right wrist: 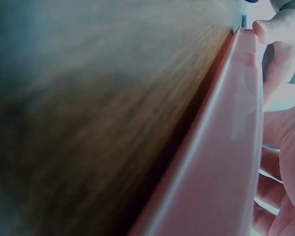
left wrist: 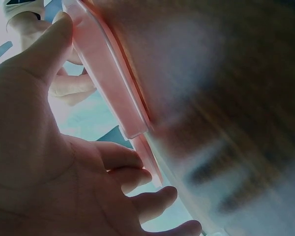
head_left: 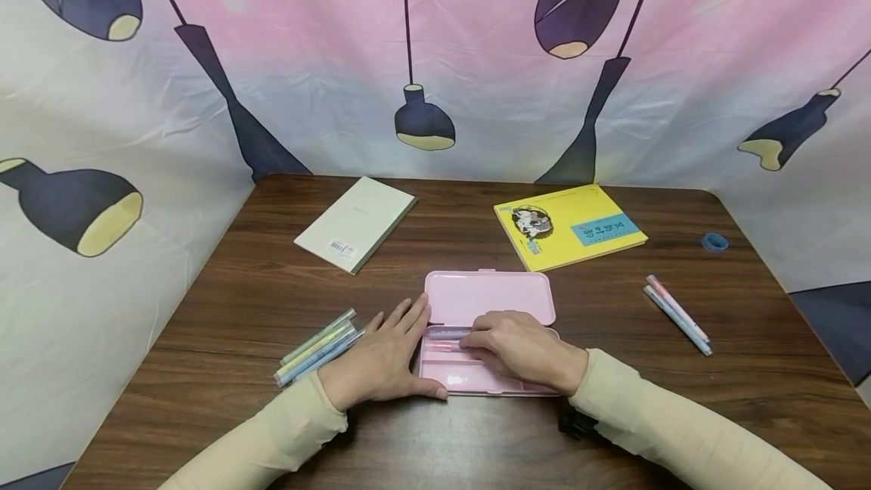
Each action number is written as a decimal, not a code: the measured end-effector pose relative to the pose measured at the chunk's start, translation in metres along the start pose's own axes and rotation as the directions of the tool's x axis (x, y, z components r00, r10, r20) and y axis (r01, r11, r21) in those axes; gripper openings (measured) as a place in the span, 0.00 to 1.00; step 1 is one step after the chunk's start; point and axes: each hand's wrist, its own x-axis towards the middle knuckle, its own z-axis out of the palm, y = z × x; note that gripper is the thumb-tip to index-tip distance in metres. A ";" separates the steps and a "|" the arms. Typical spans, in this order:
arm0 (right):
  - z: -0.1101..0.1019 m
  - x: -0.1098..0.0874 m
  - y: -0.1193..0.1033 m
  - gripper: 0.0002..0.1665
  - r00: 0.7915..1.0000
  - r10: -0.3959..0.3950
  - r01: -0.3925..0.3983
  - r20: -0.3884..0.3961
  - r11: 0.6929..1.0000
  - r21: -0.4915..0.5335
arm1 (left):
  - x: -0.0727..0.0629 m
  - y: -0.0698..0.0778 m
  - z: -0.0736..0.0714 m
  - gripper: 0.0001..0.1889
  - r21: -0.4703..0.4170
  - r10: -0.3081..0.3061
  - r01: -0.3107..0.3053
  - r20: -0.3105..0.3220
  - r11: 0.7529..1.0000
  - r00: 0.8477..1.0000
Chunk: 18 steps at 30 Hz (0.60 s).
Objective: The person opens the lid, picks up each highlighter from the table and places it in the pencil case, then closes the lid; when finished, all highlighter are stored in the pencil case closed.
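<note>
A pink pencil case (head_left: 488, 299) lies on the table with its lid folded back, a purple-tinted pen (head_left: 449, 333) and a pink pen (head_left: 444, 346) in its rear compartment. My right hand (head_left: 520, 346) reaches into the case, its curled fingers on the right end of the pink pen; they hide that end. My left hand (head_left: 381, 361) braces the case's left side with straight, spread fingers. In the left wrist view, the left thumb (left wrist: 56, 42) touches the case near a front corner. The right wrist view shows the case wall (right wrist: 226, 142) with right-hand fingers (right wrist: 270, 189) behind it.
Several pens (head_left: 316, 350) in green, yellow and blue lie left of the left hand. Two more pens (head_left: 679, 316), pink and blue, lie at the right. Farther back are a pale notebook (head_left: 357, 221), a yellow book (head_left: 568, 225) and a blue ring (head_left: 714, 242).
</note>
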 end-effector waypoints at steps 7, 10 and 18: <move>-0.003 -0.005 0.004 0.10 0.994 -0.008 0.010 -0.112 1.000 0.014 | 0.000 0.000 0.000 0.65 -0.002 -0.001 0.001 0.005 1.000 1.000; -0.009 -0.012 0.010 0.11 0.985 -0.004 0.008 -0.175 1.000 0.019 | 0.000 0.000 0.000 0.65 -0.005 0.000 0.000 0.004 1.000 1.000; -0.029 -0.058 0.037 0.21 0.922 0.164 -0.172 -0.351 0.985 0.009 | 0.000 0.000 -0.001 0.65 -0.014 0.000 0.000 0.013 1.000 1.000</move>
